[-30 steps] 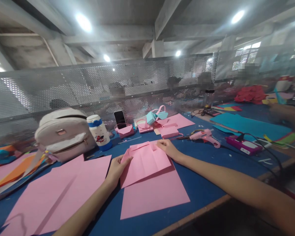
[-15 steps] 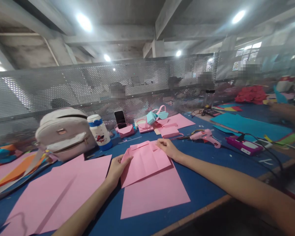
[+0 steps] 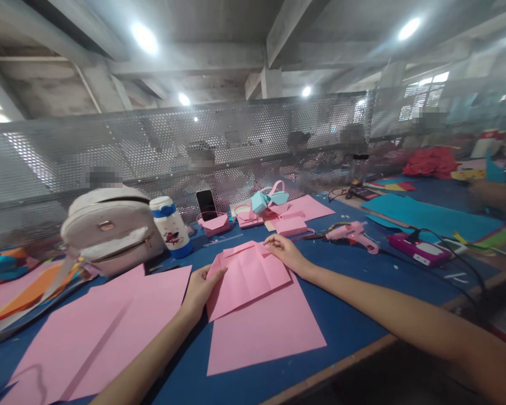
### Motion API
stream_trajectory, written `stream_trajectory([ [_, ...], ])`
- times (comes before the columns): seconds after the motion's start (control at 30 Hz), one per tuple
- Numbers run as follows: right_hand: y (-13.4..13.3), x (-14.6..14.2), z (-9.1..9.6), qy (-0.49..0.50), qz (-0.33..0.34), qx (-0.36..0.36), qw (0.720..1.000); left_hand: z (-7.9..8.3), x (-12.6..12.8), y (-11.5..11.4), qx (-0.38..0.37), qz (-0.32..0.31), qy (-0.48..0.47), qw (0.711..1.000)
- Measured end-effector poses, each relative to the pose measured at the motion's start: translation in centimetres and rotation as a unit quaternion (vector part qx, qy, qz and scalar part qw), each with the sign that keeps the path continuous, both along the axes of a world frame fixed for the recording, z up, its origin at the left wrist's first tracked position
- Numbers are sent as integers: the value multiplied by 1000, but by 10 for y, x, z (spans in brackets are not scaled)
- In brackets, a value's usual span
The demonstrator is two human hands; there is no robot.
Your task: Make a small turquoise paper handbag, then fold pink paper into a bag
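A creased sheet of pink paper, its far edge and sides folded, is between my hands. My left hand pinches its left side, thumb on top and the other fingers underneath. At the far right corner my right hand has its fingers closed on the folded edge. Beneath lies a flat pink sheet on the blue table. More pink sheets overlap to the left of my left arm. Beyond my right hand sits a small folded pink paper box.
A pink glue gun and a purple device with cables lie at right. Behind are a white backpack, a bottle, a phone and paper bags. Another person's hand works at far right.
My right hand has shifted slightly left along the folded edge, and the paper's right side has moved a little with it. My left hand stays put. The other person's hand has moved.
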State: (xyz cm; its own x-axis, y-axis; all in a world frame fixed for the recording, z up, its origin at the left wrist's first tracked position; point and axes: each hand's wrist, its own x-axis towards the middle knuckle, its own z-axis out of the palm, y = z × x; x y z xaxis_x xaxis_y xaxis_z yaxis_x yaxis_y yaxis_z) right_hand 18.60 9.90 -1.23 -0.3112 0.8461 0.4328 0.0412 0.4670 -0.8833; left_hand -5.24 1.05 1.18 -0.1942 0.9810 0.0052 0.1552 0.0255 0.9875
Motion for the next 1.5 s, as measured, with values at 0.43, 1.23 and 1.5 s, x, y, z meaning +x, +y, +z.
stream_trajectory([
  [0.43,-4,0,0,-43,-6,50,998,-1,1,1,2,8,-4,1000],
  [1.23,-2,0,-1,-62,-15,54,997,0,0,2,56,-68,63,994],
  [1.5,1,1,0,-52,-21,28,998,-3,2,5,112,-83,91,986],
])
